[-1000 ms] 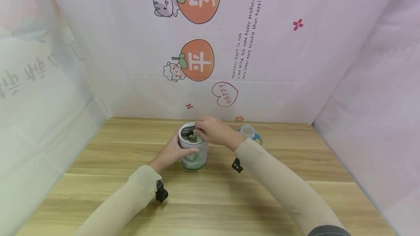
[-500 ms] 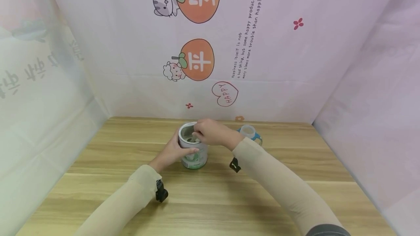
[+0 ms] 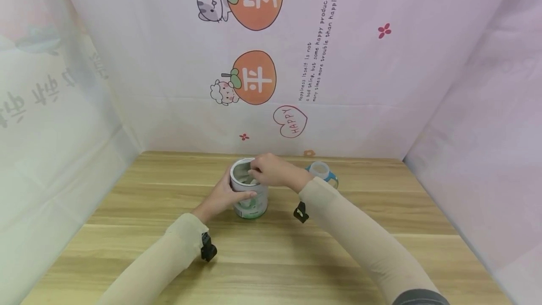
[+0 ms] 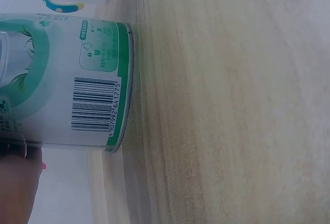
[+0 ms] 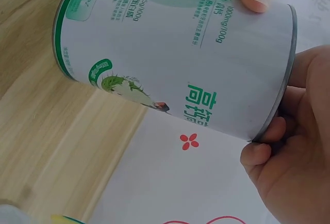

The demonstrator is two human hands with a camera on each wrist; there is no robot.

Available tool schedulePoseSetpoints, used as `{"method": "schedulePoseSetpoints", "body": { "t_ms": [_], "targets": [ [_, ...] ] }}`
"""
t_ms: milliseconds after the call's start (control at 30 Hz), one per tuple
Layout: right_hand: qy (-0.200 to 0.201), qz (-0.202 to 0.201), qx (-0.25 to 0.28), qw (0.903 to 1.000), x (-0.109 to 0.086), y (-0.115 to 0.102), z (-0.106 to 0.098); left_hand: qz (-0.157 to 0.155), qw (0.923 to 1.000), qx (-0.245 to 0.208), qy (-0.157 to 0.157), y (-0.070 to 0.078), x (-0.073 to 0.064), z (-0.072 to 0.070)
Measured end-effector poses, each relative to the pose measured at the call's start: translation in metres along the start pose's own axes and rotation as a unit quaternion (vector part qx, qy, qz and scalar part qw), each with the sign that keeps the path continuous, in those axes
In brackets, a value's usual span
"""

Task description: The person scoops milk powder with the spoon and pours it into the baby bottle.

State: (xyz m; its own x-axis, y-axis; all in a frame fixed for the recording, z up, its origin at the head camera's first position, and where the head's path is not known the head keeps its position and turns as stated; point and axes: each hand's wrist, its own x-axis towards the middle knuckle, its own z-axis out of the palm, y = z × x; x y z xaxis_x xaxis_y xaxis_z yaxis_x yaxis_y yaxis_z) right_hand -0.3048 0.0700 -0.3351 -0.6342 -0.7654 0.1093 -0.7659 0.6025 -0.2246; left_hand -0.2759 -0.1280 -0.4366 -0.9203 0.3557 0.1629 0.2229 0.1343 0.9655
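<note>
My left hand point(image 3: 223, 196) grips a white and green milk powder can point(image 3: 251, 205), which stands open and upright on the wooden table. Its thumb lies across the front of the can, below the rim. Over the can's mouth, my right hand point(image 3: 275, 171) has curled fingers pinching a small pale scoop-like piece point(image 3: 253, 181), mostly hidden inside. In the right wrist view those curled fingers point(image 5: 256, 154) are right at the can's rim. A barcode on the can point(image 4: 95, 105) faces the left wrist camera.
Behind the right forearm stands a clear baby bottle point(image 3: 320, 169) without a cap, with blue and yellow handles. The wooden table point(image 3: 254, 262) ends at a white printed cloth point(image 3: 347, 121) at the back, and cloth hangs on both sides too.
My right hand has dipped slightly at the can's mouth, and its wrist has shifted a little to the left. The left hand and the can have stayed in place.
</note>
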Motion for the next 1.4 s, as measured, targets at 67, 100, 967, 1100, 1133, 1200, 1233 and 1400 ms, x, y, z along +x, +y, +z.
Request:
{"method": "schedulePoseSetpoints", "body": {
  "t_ms": [67,100,967,1100,1133,1200,1233,1400],
  "targets": [
    [-0.002,0.002,0.009,1.0000,0.001,0.001,0.000,0.000,1.0000,-0.001,0.000,0.000,0.000,0.000],
    [-0.004,0.004,0.015,0.9999,0.001,0.001,0.000,0.000,1.0000,-0.001,-0.001,0.000,0.000,0.000],
    [0.056,0.105,0.217,0.9689,-0.007,0.016,-0.003,0.001,1.0000,-0.002,0.007,0.000,0.001,0.000],
    [0.068,0.115,0.233,0.9633,-0.011,0.021,-0.003,0.000,1.0000,0.002,0.009,0.000,0.001,0.000],
    [0.071,0.119,0.236,0.9619,-0.012,0.022,-0.002,-0.001,0.9999,0.003,0.010,0.000,0.001,0.000],
    [0.076,0.124,0.244,0.9588,-0.014,0.024,-0.002,-0.001,0.9999,0.003,0.011,0.000,0.002,0.000],
    [0.078,0.128,0.247,0.9574,-0.015,0.025,-0.001,-0.001,0.9999,0.003,0.011,0.000,0.002,0.000],
    [0.088,0.139,0.274,0.9477,-0.020,0.030,0.000,-0.009,0.9999,0.000,0.011,0.000,0.002,0.000]
  ]
}}
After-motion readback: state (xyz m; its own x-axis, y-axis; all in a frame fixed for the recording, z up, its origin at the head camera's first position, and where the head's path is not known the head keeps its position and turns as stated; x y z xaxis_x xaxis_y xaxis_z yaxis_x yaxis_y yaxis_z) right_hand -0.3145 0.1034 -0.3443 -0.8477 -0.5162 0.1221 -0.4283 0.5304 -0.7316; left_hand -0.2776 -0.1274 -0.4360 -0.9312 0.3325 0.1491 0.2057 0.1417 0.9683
